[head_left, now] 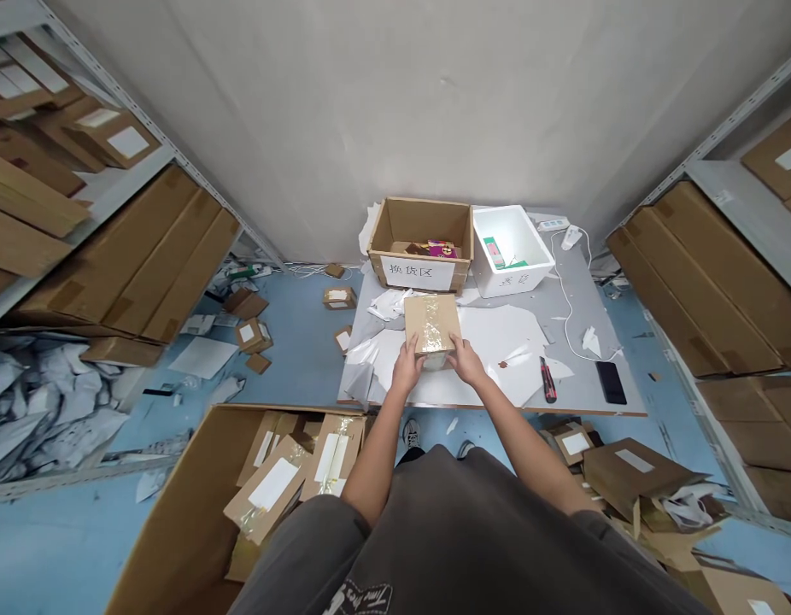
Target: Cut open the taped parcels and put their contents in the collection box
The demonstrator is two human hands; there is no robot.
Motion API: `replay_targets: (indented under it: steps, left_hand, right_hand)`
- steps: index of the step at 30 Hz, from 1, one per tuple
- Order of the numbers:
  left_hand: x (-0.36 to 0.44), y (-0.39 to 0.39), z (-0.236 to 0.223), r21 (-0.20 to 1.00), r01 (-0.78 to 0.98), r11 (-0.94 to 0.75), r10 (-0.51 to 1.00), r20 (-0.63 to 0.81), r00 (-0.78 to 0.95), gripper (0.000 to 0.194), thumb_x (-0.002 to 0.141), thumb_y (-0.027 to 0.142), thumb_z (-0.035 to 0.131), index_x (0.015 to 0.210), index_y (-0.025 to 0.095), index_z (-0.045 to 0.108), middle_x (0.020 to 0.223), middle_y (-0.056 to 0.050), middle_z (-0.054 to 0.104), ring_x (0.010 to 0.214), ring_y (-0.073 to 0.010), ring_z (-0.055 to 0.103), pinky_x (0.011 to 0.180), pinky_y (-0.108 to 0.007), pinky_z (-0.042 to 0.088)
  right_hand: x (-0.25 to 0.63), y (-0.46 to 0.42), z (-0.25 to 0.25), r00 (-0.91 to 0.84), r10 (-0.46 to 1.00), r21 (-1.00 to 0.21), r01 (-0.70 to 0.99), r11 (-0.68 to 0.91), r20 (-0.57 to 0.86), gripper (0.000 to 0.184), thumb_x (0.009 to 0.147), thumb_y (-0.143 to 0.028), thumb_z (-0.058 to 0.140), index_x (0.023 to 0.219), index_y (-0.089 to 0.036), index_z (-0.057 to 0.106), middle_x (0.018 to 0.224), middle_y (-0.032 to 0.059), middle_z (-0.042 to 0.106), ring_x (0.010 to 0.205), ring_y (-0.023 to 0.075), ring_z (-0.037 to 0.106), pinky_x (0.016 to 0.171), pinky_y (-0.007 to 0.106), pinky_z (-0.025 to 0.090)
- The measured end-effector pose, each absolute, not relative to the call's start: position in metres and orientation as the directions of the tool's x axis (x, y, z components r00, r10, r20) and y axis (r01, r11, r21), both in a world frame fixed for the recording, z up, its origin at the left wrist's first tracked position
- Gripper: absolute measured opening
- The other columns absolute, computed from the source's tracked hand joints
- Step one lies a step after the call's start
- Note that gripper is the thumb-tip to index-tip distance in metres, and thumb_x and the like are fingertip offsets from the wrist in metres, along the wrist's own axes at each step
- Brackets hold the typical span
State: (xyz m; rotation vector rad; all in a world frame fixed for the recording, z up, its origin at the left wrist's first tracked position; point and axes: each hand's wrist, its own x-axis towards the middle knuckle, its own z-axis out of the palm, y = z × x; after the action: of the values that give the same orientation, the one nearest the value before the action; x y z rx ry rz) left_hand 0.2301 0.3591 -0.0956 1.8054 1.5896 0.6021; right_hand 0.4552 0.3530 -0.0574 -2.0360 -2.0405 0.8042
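Note:
A small brown cardboard parcel (432, 323) with clear tape across its top rests on the grey table (588, 384). My left hand (408, 363) grips its near left corner and my right hand (465, 360) grips its near right corner, fingers curled around the edges. Beyond the parcel stands an open cardboard box (421, 245) with a white label and coloured items inside. A white foam box (511, 250) sits to its right.
A red utility knife (548, 380), a black phone (611, 382), a white cable (565, 290) and torn white wrappers (498, 342) lie on the table. A large carton of parcels (277, 478) stands on the floor at my left. Shelves of flat cartons (145, 256) flank both sides.

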Motion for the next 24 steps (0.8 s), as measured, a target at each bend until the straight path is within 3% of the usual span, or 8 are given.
replay_targets:
  steps: [3,8,12,16,19,22,24]
  left_hand:
    - [0.231,0.36,-0.087,0.684,0.729,-0.03,0.988,-0.089,0.124,0.074,0.103,0.025,0.062,0.172,0.029,0.036,0.167,-0.014,0.051,0.143,-0.0346,0.06,0.11,-0.046,0.055]
    - [0.221,0.361,-0.05,0.627,0.773,-0.098,0.99,-0.016,0.138,0.061,0.107,0.037,0.061,0.167,0.035,0.046,0.162,-0.007,0.059,0.137,-0.0306,0.064,0.107,-0.039,0.055]
    - [0.226,0.383,-0.023,0.569,0.822,-0.038,0.999,0.015,0.035,0.061,0.11,0.051,0.053,0.167,0.031,0.047,0.144,-0.013,0.072,0.123,-0.0325,0.071,0.103,-0.04,0.053]
    - [0.238,0.426,-0.031,0.558,0.823,0.105,0.99,-0.136,-0.034,0.071,0.11,0.052,0.05,0.173,0.023,0.036,0.128,-0.018,0.078,0.118,-0.0367,0.074,0.105,-0.045,0.052]
    - [0.245,0.446,-0.062,0.65,0.755,0.088,0.975,-0.212,0.069,0.076,0.109,0.035,0.049,0.177,0.016,0.021,0.156,-0.021,0.062,0.143,-0.0346,0.061,0.117,-0.045,0.047]
    - [0.251,0.445,-0.099,0.721,0.691,0.057,0.951,-0.25,0.183,0.074,0.105,0.033,0.052,0.175,0.018,0.03,0.178,-0.016,0.034,0.164,-0.0323,0.035,0.128,-0.044,0.038]
    - [0.252,0.436,-0.119,0.733,0.673,0.101,0.927,-0.315,0.203,0.074,0.105,0.037,0.052,0.174,0.02,0.031,0.179,-0.015,0.031,0.166,-0.0326,0.031,0.13,-0.047,0.037]
  right_hand:
    - [0.447,0.355,-0.055,-0.027,0.973,-0.42,0.905,-0.074,-0.23,0.063,0.109,-0.028,0.059,0.169,-0.023,0.039,0.137,0.016,0.061,0.119,0.0275,0.067,0.098,0.033,0.051]
    - [0.46,0.356,-0.032,-0.083,0.987,-0.417,0.909,0.019,-0.134,0.056,0.112,-0.038,0.054,0.165,-0.024,0.044,0.13,0.0142,0.066,0.117,0.0275,0.067,0.096,0.032,0.05]
    - [0.466,0.378,-0.013,-0.057,0.996,-0.437,0.899,0.025,-0.061,0.054,0.115,-0.047,0.044,0.164,-0.025,0.044,0.132,0.0135,0.068,0.117,0.0285,0.066,0.096,0.034,0.05]
    - [0.455,0.419,-0.016,0.036,0.987,-0.441,0.891,-0.104,-0.16,0.059,0.114,-0.039,0.041,0.169,-0.021,0.035,0.135,0.0161,0.068,0.119,0.0303,0.066,0.1,0.037,0.049]
    - [0.444,0.436,-0.036,0.116,0.96,-0.405,0.889,-0.215,-0.255,0.065,0.11,-0.026,0.042,0.173,-0.019,0.028,0.145,0.0194,0.06,0.124,0.0302,0.064,0.104,0.038,0.049]
    - [0.441,0.434,-0.062,0.095,0.936,-0.396,0.888,-0.234,-0.34,0.063,0.108,-0.021,0.042,0.17,-0.024,0.035,0.155,0.0183,0.052,0.127,0.0279,0.064,0.106,0.036,0.05]
    - [0.446,0.425,-0.076,0.076,0.908,-0.384,0.89,-0.248,-0.411,0.059,0.109,-0.023,0.042,0.168,-0.024,0.04,0.158,0.0179,0.049,0.127,0.0269,0.065,0.109,0.036,0.049]
